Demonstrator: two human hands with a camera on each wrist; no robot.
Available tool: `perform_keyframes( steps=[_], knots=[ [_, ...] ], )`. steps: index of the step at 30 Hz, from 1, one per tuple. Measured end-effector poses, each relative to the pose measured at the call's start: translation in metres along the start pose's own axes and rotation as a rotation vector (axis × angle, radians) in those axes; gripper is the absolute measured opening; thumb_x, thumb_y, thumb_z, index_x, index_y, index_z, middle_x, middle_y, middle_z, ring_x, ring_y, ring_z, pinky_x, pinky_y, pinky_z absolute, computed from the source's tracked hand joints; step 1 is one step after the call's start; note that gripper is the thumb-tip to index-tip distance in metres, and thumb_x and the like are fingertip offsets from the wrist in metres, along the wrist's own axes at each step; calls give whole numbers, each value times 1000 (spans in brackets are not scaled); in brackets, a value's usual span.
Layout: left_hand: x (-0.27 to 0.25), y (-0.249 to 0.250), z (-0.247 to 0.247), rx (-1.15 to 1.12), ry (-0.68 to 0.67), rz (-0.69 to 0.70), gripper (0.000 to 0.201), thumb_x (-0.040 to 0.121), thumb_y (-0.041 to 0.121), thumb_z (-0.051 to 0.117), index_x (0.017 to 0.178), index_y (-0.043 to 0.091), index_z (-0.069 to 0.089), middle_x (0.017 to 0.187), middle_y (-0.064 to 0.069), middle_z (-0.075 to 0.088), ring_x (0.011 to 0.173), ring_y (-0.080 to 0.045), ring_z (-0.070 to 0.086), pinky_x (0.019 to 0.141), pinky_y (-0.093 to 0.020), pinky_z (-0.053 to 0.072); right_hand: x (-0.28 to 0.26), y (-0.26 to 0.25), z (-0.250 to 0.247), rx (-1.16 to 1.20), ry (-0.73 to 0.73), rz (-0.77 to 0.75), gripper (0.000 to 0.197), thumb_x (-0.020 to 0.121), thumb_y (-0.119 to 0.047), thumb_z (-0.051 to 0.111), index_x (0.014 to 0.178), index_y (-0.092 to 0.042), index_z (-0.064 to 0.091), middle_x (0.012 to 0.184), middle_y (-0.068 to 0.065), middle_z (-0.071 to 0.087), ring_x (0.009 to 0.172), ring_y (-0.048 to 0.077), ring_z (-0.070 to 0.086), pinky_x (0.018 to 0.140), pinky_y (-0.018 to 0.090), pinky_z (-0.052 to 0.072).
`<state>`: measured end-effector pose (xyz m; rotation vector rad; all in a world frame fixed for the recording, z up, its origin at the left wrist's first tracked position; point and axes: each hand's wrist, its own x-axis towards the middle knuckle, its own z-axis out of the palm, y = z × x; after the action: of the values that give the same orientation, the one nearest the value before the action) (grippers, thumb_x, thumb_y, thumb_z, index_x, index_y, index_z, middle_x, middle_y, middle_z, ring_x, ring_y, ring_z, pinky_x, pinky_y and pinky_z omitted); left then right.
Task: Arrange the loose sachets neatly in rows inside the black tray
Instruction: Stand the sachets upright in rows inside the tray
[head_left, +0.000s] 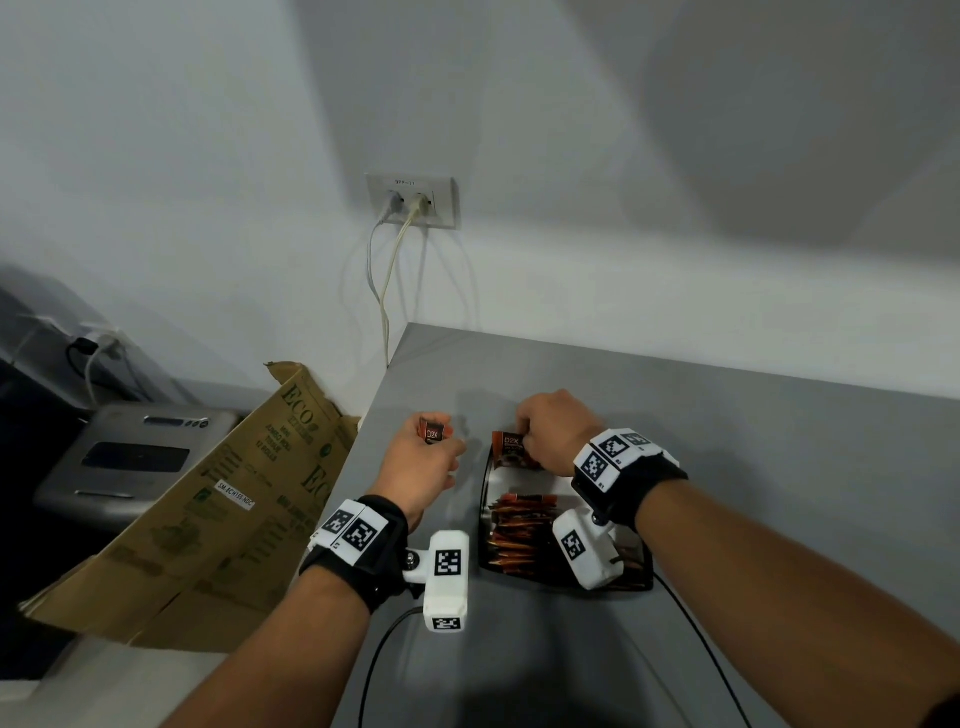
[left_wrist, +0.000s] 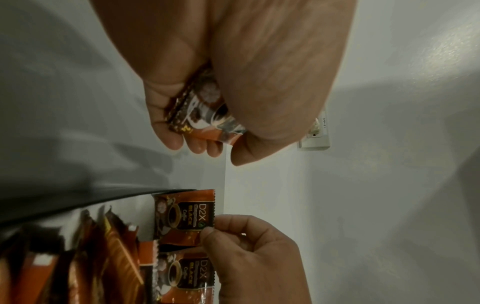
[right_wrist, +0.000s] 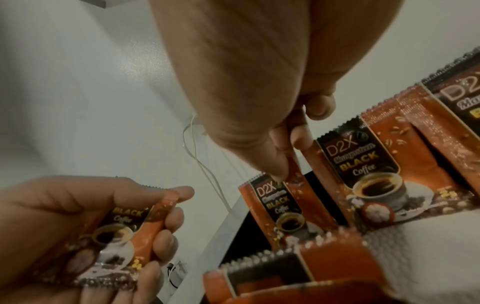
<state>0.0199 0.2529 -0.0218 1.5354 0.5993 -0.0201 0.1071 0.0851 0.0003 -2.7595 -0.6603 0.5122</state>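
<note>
The black tray (head_left: 485, 493) sits on the grey table (head_left: 753, 467) and holds a packed row of orange-brown coffee sachets (head_left: 519, 530). At the tray's far end my right hand (head_left: 525, 437) pinches the top corner of an upright sachet (head_left: 510, 450), seen closer as the held sachet (left_wrist: 184, 214) and from the right wrist (right_wrist: 275, 205). A second sachet (left_wrist: 185, 273) stands beside it. Left of the tray, above the table, my left hand (head_left: 439, 444) grips another sachet (head_left: 432, 432), which is partly hidden by the curled fingers (left_wrist: 197, 144); the right wrist view shows that sachet (right_wrist: 116, 232) too.
The table's left edge runs just left of my left hand. Beyond it a flattened cardboard box (head_left: 249, 493) leans beside a grey appliance (head_left: 140, 457). A wall socket (head_left: 413, 202) with two cables hangs behind the table corner. Bare tabletop lies right of the tray.
</note>
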Motion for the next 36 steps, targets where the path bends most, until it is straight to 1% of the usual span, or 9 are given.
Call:
perform_keyframes(
  steps=[6,11,14,16,20,22,25,30,36],
  knots=[
    [0,1,1,-34,-1,-33,26,91,-1,53,108,18,58,87,-9,60,70,-19,54,66,-36,48,3,2,5,-30,31,-10,12,93,-11,58,95,-12,70,98,9,66,84,25,62,68,32,51],
    [0,2,3,-90,3,-50,38,86,-13,44,113,11,57,90,-8,62,71,-22,62,74,-40,55,7,4,9,-73,62,-34,16,94,-13,58,97,-5,71,107,12,62,99,25,57,81,31,52],
    [-2,2,3,-85,-48,-8,41,89,-12,50,121,12,55,97,-8,67,79,-22,69,75,-36,59,7,8,4,12,121,-40,19,92,-17,60,102,-7,73,110,8,62,103,23,58,86,28,48],
    [-4,4,4,-65,-113,42,48,86,-14,60,126,14,55,98,-8,70,82,-17,71,74,-32,60,2,7,-6,183,155,-58,23,90,-22,63,108,-14,73,109,0,66,99,14,60,88,23,46],
    [-4,11,14,-80,-207,98,61,75,-10,78,125,17,56,107,-13,70,94,-26,71,83,-41,59,-13,-1,-28,451,55,-110,20,86,-27,71,105,-24,74,94,-10,73,85,2,66,78,17,47],
    [-3,14,21,-91,-213,109,58,75,-9,79,123,14,55,104,-14,70,88,-24,70,80,-40,59,-18,1,-35,490,72,-102,12,84,-19,74,95,-22,76,82,-11,72,73,0,65,69,14,46],
    [-1,17,22,-30,-106,118,43,84,10,77,121,15,56,97,-12,69,74,-19,65,68,-37,55,-20,11,-40,436,160,-43,10,84,-15,73,89,-23,74,75,-11,72,69,-2,65,63,12,44],
    [3,9,10,-29,-5,46,29,94,6,63,121,11,54,89,-9,62,69,-18,57,64,-32,50,-20,16,-20,282,108,17,14,86,-7,66,87,-20,67,81,-6,72,81,12,69,76,29,56],
    [2,1,4,-15,-11,24,32,92,1,61,121,11,53,92,-11,62,68,-18,56,63,-33,49,-9,11,9,193,44,-2,14,89,-5,61,93,-17,67,88,-5,61,85,18,61,71,25,46]
  ],
)
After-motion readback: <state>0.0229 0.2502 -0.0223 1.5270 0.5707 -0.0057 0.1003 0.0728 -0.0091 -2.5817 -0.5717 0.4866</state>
